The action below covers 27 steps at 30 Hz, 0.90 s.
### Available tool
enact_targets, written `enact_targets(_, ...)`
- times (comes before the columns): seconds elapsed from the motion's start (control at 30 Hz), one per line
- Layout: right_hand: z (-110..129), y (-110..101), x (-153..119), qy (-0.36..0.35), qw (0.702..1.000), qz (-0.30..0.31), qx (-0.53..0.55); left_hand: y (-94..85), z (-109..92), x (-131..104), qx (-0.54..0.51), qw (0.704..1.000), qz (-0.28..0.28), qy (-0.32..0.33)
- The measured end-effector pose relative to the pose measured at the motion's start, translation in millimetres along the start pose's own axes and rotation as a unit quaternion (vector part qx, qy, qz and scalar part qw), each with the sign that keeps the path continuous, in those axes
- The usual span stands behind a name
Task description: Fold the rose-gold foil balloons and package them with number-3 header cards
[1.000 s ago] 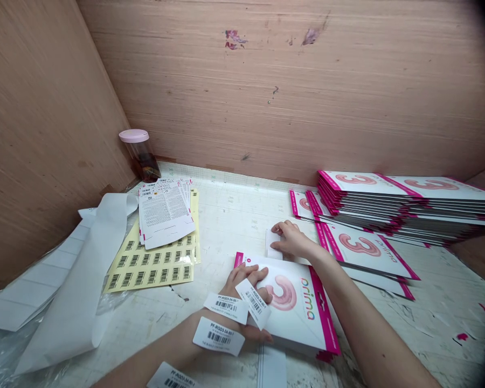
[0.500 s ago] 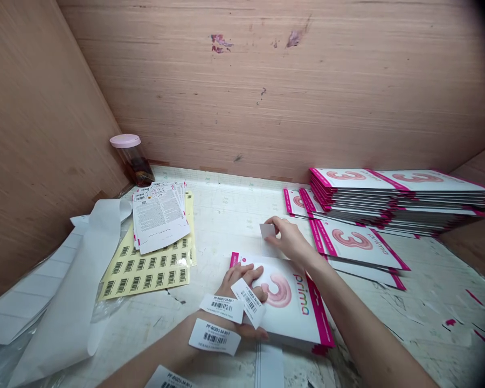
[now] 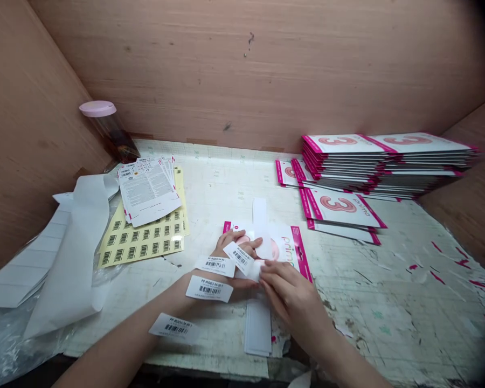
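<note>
My left hand [image 3: 236,250] lies flat on a white and pink card pack [image 3: 303,253] printed with a pink "3", fingers apart. Barcode labels [image 3: 209,289] cling to that hand, its wrist and forearm. A white paper strip [image 3: 262,242] runs across the pack's top, partly under my left fingers. Its near end is pinched by my right hand [image 3: 293,288], fingers closed, close to my left thumb. More white strips [image 3: 258,328] lie on the table in front of the pack, reaching toward the near edge.
Stacks of similar packs [image 3: 347,167] stand at the back right, with loose packs [image 3: 339,207] before them. At left lie printed cards [image 3: 149,194] on yellow barcode sheets [image 3: 141,248], rolled white paper [image 3: 73,258] and a pink-lidded bottle [image 3: 109,129]. Wooden panels surround the table.
My right hand has come back toward me from the pack's far side, bringing the strip's end over the top. My left hand stays on the pack. The view has shifted.
</note>
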State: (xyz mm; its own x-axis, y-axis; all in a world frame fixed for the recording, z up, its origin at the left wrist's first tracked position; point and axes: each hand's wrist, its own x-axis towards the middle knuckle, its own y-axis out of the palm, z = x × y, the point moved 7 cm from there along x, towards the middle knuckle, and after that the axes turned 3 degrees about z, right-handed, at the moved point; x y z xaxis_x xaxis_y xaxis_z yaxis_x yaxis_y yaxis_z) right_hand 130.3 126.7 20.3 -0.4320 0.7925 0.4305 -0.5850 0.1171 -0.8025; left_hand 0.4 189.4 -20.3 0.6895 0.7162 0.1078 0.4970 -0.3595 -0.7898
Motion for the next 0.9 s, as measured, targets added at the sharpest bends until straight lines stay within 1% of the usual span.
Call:
enact_targets(0.07,12.8,-5.3,-18.1,0.008,0.998,0.032,0.054,-6.6,-5.6,-2.6,-0.027,0.999,0.015,-0.025)
enact_targets(0.13,20.8,-4.4,-35.3,0.011,0.994,0.073,0.084,-9.5,-10.8,-3.6,-0.033,0.999,0.029,-0.030)
enact_targets(0.2,21.5,2.2,-48.5,0.021,0.988,0.115,0.100,-8.5,-10.4,-3.0,-0.028,0.999,0.029,-0.031)
enact_targets(0.27,17.8,9.1,-56.1,0.031,0.984,0.143,0.103,-4.1,-5.0,-1.5,-0.007,1.000,0.018,-0.023)
enact_targets(0.33,15.2,13.2,-58.8,0.027,0.981,0.160,0.104,2.4,3.0,0.0,0.021,1.000,0.003,-0.007)
enact_targets(0.43,15.6,13.3,-58.0,0.004,0.981,0.169,0.094,10.4,13.0,1.4,0.052,0.998,-0.018,0.025)
enact_targets(0.57,20.0,10.4,-54.8,-0.037,0.986,0.160,0.037,14.2,13.9,3.0,0.078,0.995,-0.017,0.065)
enact_targets(0.77,25.5,17.3,-52.1,-0.098,0.976,0.193,-0.034,8.9,6.9,3.5,0.079,0.995,-0.024,0.050)
enact_targets(0.9,34.4,16.3,-51.5,-0.159,0.960,0.213,-0.087,8.1,4.9,2.8,0.077,0.996,-0.020,0.041)
